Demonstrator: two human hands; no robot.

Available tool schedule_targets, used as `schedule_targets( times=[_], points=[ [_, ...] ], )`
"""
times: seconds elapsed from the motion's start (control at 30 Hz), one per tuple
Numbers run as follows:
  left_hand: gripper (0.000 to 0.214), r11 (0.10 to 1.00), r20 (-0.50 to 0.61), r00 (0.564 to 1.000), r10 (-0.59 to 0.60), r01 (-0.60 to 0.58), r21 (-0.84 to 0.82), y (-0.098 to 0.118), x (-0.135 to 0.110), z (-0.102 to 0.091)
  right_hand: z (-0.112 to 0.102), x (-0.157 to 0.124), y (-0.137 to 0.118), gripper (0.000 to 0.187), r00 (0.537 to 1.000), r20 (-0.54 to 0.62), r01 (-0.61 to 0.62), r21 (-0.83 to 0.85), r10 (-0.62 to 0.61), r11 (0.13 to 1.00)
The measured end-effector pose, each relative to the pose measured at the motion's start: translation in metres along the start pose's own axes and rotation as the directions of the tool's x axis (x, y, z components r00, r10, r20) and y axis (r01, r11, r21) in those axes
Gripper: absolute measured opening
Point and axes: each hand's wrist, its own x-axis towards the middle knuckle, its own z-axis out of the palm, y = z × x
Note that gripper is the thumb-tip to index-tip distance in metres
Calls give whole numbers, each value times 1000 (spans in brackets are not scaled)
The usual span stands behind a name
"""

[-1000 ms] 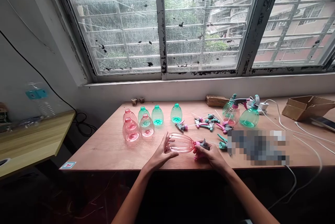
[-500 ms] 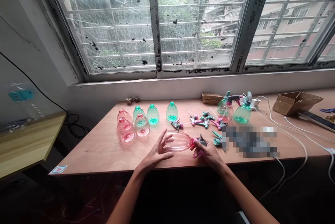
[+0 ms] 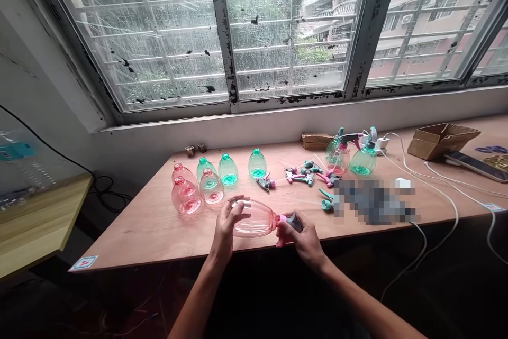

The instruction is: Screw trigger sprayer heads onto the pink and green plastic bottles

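Note:
A clear pink bottle point(image 3: 256, 218) lies sideways in the air over the table's front edge, its neck to the right. My left hand point(image 3: 225, 223) is curled round its base end, fingers bent over the top. My right hand point(image 3: 307, 238) grips the grey and pink trigger spray head point(image 3: 294, 221) at the neck; the fingers partly hide the joint, so I cannot tell how tight it is. Beyond are open-necked pink bottles point(image 3: 186, 196) and green bottles point(image 3: 228, 168). Several loose spray heads point(image 3: 304, 175) lie in a pile to the right.
Spray bottles with heads on, one of them green point(image 3: 363, 160), stand at the back right. Near them are a cardboard box point(image 3: 440, 140), a phone-like dark slab point(image 3: 478, 165) and white cables point(image 3: 436, 191). A blurred patch point(image 3: 373, 201) covers the right front. A wooden table point(image 3: 43, 217) stands left.
My left hand has gone from spread fingers to fingers curled over the bottle's base. The bottle and both hands have shifted slightly left in view, and the camera has turned a little.

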Motion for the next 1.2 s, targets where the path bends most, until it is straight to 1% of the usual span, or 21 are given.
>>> schedule_targets(
  times=[0.1,0.27,0.37,0.47,0.53,0.6,0.67,0.7,0.77,0.83,0.87,0.9,0.93,0.97,1.0,1.03,1.07,1.1,1.13,1.17,1.2],
  points=[
    [39,979,-13,987,157,-154,131,1,-5,6,6,3,-2,35,991,45,-133,194,126,972],
    [33,893,54,936,348,-348,285,7,-12,8,5,5,-6,41,959,109,-282,319,260,905],
    [37,799,132,874,467,-481,361,15,-19,6,7,3,-12,43,935,154,-353,357,318,865],
    [47,697,207,794,571,-603,388,24,-27,4,9,0,-19,45,910,216,-412,371,354,832],
    [54,654,244,746,620,-663,364,28,-31,2,8,-2,-24,44,897,262,-433,368,355,823],
    [54,647,252,717,649,-695,312,30,-32,1,2,-4,-32,40,891,302,-433,348,338,832],
    [50,678,200,717,667,-696,236,28,-31,4,-8,-5,-41,39,894,337,-408,337,296,849],
    [47,703,138,728,671,-685,190,26,-29,6,-13,-4,-45,43,898,352,-387,350,263,853],
    [43,752,-63,750,658,-652,94,17,-26,14,-20,-4,-52,61,921,353,-311,416,163,855],
    [39,765,-274,733,623,-644,19,3,-22,24,-19,-4,-52,76,937,346,-210,451,47,868],
    [38,764,-333,719,610,-645,6,-6,-21,30,-15,-5,-50,81,933,360,-165,429,-1,888],
    [38,757,-345,706,619,-654,19,-16,-21,34,-10,-6,-46,84,924,380,-122,389,-38,913],
    [39,750,-302,705,642,-659,59,-25,-22,38,-4,-7,-41,85,919,390,-82,339,-60,937],
    [42,736,-198,711,675,-665,124,-33,-23,40,1,-7,-36,84,925,374,-43,288,-71,957],
    [47,691,-67,695,716,-692,209,-39,-24,41,5,-7,-32,80,943,323,-3,239,-77,971],
    [54,628,111,678,727,-721,292,-44,-25,41,5,-5,-29,72,965,249,33,189,-80,981],
    [63,578,308,676,669,-734,355,-46,-25,39,2,-2,-28,64,983,165,65,129,-86,990],
    [71,540,456,672,584,-741,400,-47,-23,35,-5,2,-29,58,992,92,87,54,-92,995],
    [76,515,552,678,485,-732,447,-46,-20,30,-18,7,-31,57,994,45,103,-33,-101,994],
    [78,489,590,697,409,-713,503,-46,-14,23,-34,14,-34,62,991,-7,130,-129,-132,983],
    [77,469,574,736,358,-674,571,-46,-8,16,-55,22,-38,69,978,-86,164,-237,-189,957]
  ],
)
